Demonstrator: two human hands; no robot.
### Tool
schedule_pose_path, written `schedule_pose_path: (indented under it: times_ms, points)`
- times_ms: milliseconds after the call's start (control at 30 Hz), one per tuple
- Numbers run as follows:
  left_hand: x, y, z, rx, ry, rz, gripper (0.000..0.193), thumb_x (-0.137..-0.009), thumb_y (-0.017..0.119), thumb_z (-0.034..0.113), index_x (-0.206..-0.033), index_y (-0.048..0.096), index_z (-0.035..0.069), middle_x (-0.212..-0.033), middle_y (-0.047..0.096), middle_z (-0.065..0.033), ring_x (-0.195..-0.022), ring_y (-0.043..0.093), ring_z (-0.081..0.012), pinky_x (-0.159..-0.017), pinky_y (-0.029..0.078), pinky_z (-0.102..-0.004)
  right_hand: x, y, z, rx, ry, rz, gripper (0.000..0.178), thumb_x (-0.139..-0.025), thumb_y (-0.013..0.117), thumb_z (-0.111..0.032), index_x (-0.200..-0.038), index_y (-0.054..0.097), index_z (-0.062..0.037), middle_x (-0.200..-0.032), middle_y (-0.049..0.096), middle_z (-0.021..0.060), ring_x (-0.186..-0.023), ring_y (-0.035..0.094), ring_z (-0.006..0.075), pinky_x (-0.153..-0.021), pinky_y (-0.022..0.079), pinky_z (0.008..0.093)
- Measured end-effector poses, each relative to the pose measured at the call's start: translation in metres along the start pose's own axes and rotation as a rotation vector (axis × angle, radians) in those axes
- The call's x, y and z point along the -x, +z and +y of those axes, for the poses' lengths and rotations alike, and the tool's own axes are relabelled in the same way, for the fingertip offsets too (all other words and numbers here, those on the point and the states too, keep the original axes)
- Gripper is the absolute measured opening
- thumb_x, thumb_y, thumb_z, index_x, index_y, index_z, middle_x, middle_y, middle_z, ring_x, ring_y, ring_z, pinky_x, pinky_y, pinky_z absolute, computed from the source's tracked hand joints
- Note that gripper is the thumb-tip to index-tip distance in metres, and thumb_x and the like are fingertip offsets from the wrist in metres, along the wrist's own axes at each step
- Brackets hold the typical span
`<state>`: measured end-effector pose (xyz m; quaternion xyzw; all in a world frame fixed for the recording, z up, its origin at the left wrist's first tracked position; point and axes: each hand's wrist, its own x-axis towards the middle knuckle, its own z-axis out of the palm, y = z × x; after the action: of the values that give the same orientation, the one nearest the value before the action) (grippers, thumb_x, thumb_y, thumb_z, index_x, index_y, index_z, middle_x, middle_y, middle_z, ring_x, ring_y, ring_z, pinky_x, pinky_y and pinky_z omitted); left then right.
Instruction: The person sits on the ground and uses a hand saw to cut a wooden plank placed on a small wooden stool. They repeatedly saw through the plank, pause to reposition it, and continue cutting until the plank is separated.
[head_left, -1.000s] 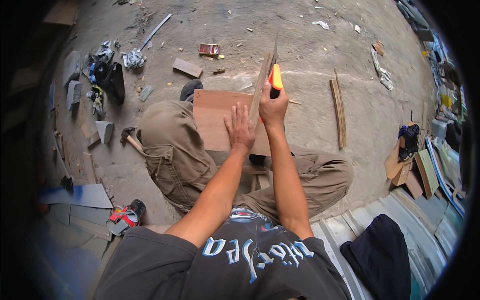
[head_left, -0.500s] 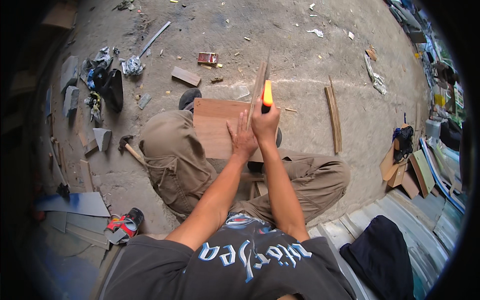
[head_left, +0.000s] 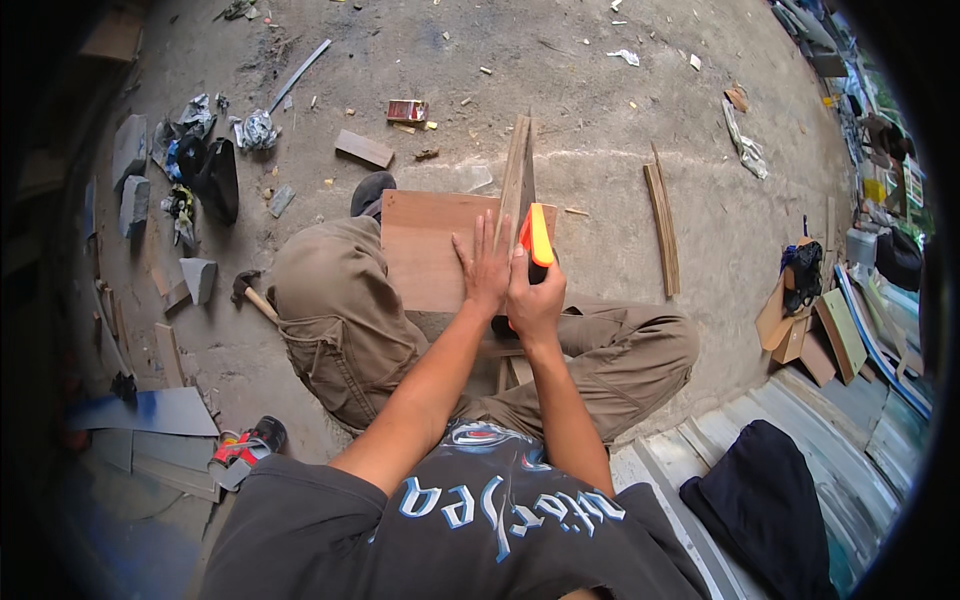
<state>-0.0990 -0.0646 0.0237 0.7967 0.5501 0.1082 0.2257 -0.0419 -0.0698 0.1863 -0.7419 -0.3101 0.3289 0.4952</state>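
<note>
Saw [head_left: 541, 238] closer in, hammer [head_left: 262, 303] beside knee [head_left: 322, 268]

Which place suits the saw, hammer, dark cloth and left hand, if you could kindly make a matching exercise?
1. Saw
2. Hammer
3. Dark cloth
4. Left hand

A. Lower right of the picture
B. Resting on the brown board
C. In the right hand
D. On the floor beside the left leg

Pairs: 1-C, 2-D, 3-A, 4-B
</note>
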Motion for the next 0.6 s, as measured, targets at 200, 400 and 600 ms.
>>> schedule_pose_path:
  times_ms: [200,400,600]
  points:
    - [-0.021,0.005,0.007,0.125,-0.051,0.109,0.070,-0.095,0.046,0.035,-0.157,0.020,0.016,-0.163,0.015,-0.0137,-0.151,0.016,-0.0298,-0.113,-0.002,-0.0695,0.006,-0.007,0.011,0.005,-0.064,0.009,0.025,-0.094,0.062,-0.017,-0.095,0.062,0.0080,-0.068,0.062,0.0134,-0.063,0.057,0.0146,-0.059,0.047,0.0331]
    - [-0.026,0.001,0.013,0.100,-0.135,0.008,0.067,-0.098,0.038,0.035,-0.158,0.017,0.012,-0.164,0.017,-0.0100,-0.151,0.016,-0.0267,-0.115,-0.006,-0.0651,0.044,-0.033,-0.018,0.053,0.082,-0.059,0.022,-0.095,0.062,-0.014,-0.097,0.062,0.0081,-0.071,0.064,0.0094,-0.065,0.055,0.0097,-0.059,0.046,0.0295]
    - [-0.025,0.008,0.010,0.013,-0.108,-0.023,0.066,-0.096,0.039,0.027,-0.157,0.018,0.012,-0.162,0.022,-0.0083,-0.151,0.018,-0.0234,-0.117,-0.007,-0.0630,0.020,-0.014,-0.038,0.009,0.101,-0.107,0.026,-0.095,0.061,-0.014,-0.108,0.062,0.0088,-0.074,0.064,0.0098,-0.069,0.055,0.0083,-0.061,0.047,0.0285]
